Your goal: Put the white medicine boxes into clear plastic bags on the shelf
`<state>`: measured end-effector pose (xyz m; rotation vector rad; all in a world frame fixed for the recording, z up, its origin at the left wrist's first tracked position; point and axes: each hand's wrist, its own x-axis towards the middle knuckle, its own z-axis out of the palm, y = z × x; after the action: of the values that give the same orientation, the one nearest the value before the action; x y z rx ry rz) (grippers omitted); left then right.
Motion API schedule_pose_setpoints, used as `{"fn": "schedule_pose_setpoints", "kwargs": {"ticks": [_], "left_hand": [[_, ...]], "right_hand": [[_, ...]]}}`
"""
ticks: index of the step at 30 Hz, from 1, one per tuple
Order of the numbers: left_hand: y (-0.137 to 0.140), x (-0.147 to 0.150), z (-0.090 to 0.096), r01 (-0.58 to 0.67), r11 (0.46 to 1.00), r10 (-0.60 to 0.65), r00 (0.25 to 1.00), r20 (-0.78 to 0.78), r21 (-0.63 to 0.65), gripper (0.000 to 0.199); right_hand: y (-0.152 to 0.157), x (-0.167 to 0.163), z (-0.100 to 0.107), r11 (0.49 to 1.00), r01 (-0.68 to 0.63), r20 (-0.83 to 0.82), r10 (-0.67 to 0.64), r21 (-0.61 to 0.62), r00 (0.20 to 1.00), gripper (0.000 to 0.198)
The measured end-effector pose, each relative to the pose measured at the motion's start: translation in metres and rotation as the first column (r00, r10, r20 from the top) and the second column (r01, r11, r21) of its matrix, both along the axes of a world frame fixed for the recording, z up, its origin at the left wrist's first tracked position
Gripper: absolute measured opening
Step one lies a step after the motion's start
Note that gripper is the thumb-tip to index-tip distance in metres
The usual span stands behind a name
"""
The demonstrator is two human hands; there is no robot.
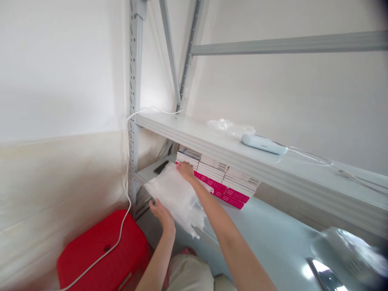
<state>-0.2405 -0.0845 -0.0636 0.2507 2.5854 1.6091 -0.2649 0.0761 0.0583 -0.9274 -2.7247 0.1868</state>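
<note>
A bundle of thin, whitish plastic bags [172, 190] with ragged ends hangs over the front edge of the lower shelf. My left hand [162, 213] holds its near left edge, thumb on top and the other fingers mostly hidden beneath. At the far edge of the bundle, my right hand [185, 170] has its fingers bent over the plastic, close to the boxes. Behind it stand stacked white and magenta boxes [216, 178] in several columns. A dark phone [161, 167] lies on the lower shelf just left of the bundle.
The upper shelf [188, 131] overhangs the boxes and carries a pale handheld device [264, 144] and crumpled clear plastic [232, 127]. A red stool [103, 252] stands at lower left, crossed by a white cable [121, 226]. More clear plastic [354, 250] and a shiny dark-edged object [325, 275] are at lower right.
</note>
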Motion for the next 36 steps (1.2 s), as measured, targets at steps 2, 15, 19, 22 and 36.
{"fn": "schedule_pose_setpoints", "kwargs": {"ticks": [2, 15, 19, 22, 36], "left_hand": [[0.007, 0.009, 0.005, -0.099, 0.993, 0.091, 0.987, 0.131, 0.061, 0.055], [0.052, 0.052, 0.048, -0.049, 0.973, 0.002, 0.979, 0.205, 0.225, 0.066], [0.053, 0.061, 0.047, -0.103, 0.974, 0.071, 0.985, 0.158, 0.202, 0.068], [0.046, 0.063, 0.044, -0.116, 0.972, 0.099, 0.991, 0.088, 0.206, 0.068], [0.047, 0.053, -0.002, -0.199, 0.784, 0.109, 0.977, 0.186, 0.588, 0.096]], "right_hand": [[0.002, -0.001, -0.010, 0.999, 0.022, -0.001, -0.022, 0.036, 1.000, 0.035], [0.027, -0.005, -0.006, 0.991, 0.133, -0.042, -0.132, 0.024, 0.990, 0.031], [0.027, 0.003, -0.013, 0.991, 0.099, -0.127, -0.087, 0.093, 0.988, 0.040], [0.021, 0.015, -0.019, 0.988, 0.058, -0.173, -0.032, 0.144, 0.984, 0.048], [-0.035, 0.200, 0.006, 0.946, 0.070, -0.363, 0.053, 0.316, 0.930, 0.034]]}}
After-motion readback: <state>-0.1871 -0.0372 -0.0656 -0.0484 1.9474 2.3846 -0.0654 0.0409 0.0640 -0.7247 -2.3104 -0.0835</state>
